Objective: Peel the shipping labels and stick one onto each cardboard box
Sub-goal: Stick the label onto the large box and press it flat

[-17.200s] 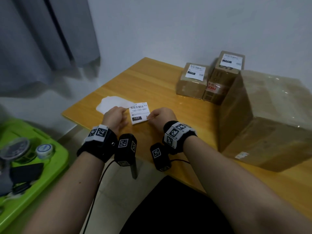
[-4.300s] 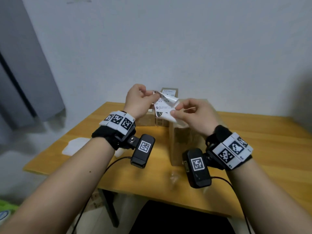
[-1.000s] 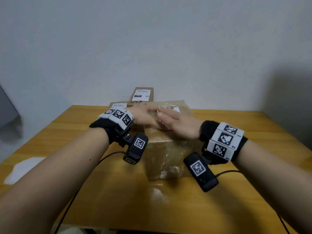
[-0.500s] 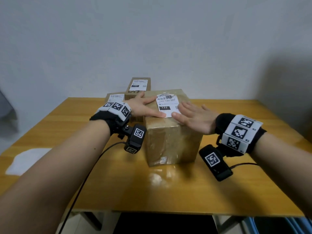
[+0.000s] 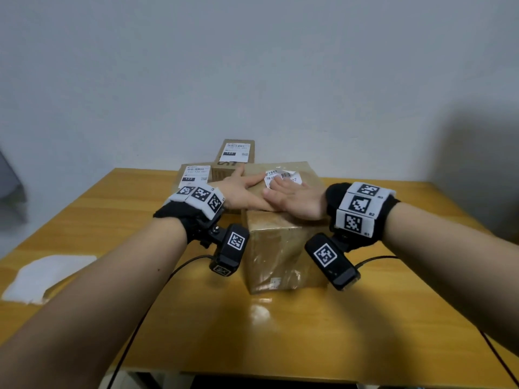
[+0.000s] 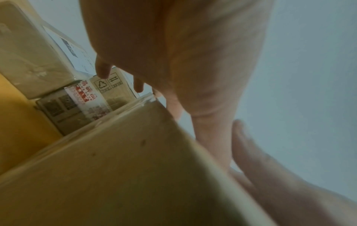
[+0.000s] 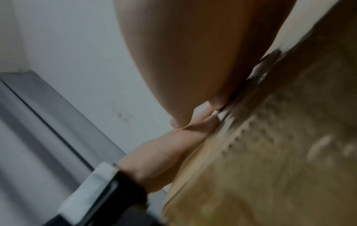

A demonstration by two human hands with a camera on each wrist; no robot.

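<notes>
1. The white shipping label (image 5: 283, 176) lies on top of the large tape-wrapped brown cardboard box (image 5: 276, 248) in the middle of the yellow wooden bench (image 5: 280, 332); a barcode and the digits "07" show past the fingers, the rest is covered.
2. The right hand (image 5: 295, 199) lies flat on that label with fingers straight, pressing down on it.
3. The left hand (image 5: 244, 190) also lies flat with fingers extended on the box top, its fingertips at the label's left edge and touching the right hand.
4. Three cardboard boxes are visible in all. Behind the large one stand a low small brown box (image 5: 193, 175) and a taller small brown box (image 5: 234, 157), each bearing a white label with a black block reading "122"; the finer print is too blurred to read.
5. In the left wrist view, the taller box's side (image 6: 92, 100) carries a red-and-white sticker with Chinese characters, probably a fragile mark, plus a recycling triangle.
6. A stack of blank white backing sheets (image 5: 47, 276) sits at the bench's left edge, well apart from the boxes.
7. Black wrist straps with square black-and-white markers are worn on both wrists.
</notes>
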